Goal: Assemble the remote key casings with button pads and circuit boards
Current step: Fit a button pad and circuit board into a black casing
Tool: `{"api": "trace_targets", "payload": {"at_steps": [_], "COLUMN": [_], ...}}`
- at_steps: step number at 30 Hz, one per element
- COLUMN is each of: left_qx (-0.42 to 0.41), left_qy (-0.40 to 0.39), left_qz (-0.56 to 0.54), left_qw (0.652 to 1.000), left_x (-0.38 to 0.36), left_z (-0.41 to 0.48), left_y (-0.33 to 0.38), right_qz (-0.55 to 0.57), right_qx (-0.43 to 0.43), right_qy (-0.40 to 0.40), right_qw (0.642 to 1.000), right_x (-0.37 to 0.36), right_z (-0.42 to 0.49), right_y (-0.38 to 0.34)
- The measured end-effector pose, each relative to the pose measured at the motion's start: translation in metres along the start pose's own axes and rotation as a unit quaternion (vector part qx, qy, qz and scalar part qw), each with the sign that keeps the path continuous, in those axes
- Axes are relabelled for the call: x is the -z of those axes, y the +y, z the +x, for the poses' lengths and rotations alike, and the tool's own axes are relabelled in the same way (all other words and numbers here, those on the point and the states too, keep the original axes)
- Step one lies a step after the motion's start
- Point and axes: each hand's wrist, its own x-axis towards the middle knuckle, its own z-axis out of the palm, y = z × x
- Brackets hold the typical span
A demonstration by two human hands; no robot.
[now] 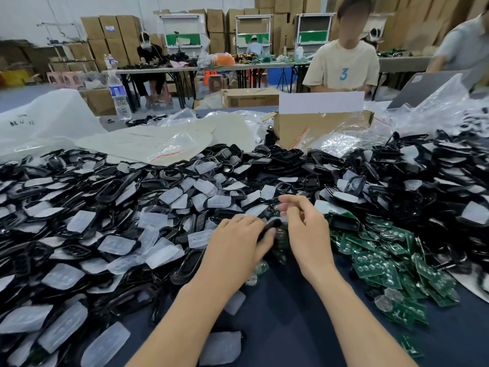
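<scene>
Tabletop [277, 327]: left hand [238, 241], right hand [308, 230] hold casing [272, 224].

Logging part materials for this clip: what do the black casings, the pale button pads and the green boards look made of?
Black casings: hard moulded plastic, glossy; light glints off their rims. Button pads: probably soft silicone rubber, translucent, milky and matte, with raised button bumps. Green boards: rigid circuit-board laminate, with a green coating and silvery round contacts.

We've got an open box [312, 128]; far left of it a bottle [119, 98], behind it a person [341, 64], clear bags [428, 109] just right.
</scene>
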Motion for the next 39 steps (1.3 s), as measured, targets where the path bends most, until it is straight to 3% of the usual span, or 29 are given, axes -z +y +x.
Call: {"api": "trace_targets", "payload": {"at_steps": [10, 14, 18, 22, 25, 27, 30, 33, 35, 39], "left_qx": [0.140, 0.140, 0.147, 0.064, -0.022, -0.054, -0.063, -0.078, -0.079, -0.086], "left_qy": [0.032, 0.042, 0.005, 0.024, -0.045, -0.108, -0.136, -0.146, -0.155, -0.166], "left_qz": [-0.130, -0.053, 0.028, 0.007, -0.015, -0.011, -0.003, 0.019, 0.021, 0.030], "left_qw": [0.981, 0.988, 0.989, 0.998, 0.999, 0.993, 0.989, 0.986, 0.984, 0.982], "left_x": [0.011, 0.014, 0.016, 0.021, 0.018, 0.011, 0.005, 0.004, 0.004, 0.005], "left_z": [0.002, 0.002, -0.002, -0.001, 0.002, 0.004, 0.010, 0.018, 0.022, 0.016], "left_y": [-0.029, -0.037, -0.039, -0.029, -0.021, -0.019, -0.019, -0.019, -0.019, -0.024], "right_qz": [-0.077, -0.069, -0.034, -0.023, -0.044, -0.108, -0.268, -0.381, -0.413, -0.371], "right_qx": [0.026, 0.021, 0.009, 0.012, 0.032, 0.060, 0.056, -0.022, -0.032, 0.023], "right_qy": [-0.076, -0.072, -0.040, -0.011, 0.029, 0.074, 0.140, 0.097, 0.069, 0.034], "right_qw": [0.994, 0.995, 0.999, 1.000, 0.998, 0.990, 0.952, 0.919, 0.907, 0.928], "right_x": [-0.003, -0.002, 0.002, 0.004, 0.008, 0.012, 0.017, 0.018, 0.017, 0.015], "right_z": [-0.004, -0.004, -0.002, -0.001, -0.003, -0.005, -0.006, -0.005, -0.004, -0.002], "right_y": [0.002, 0.001, -0.003, -0.008, -0.010, -0.011, -0.009, -0.006, -0.004, -0.005]}}
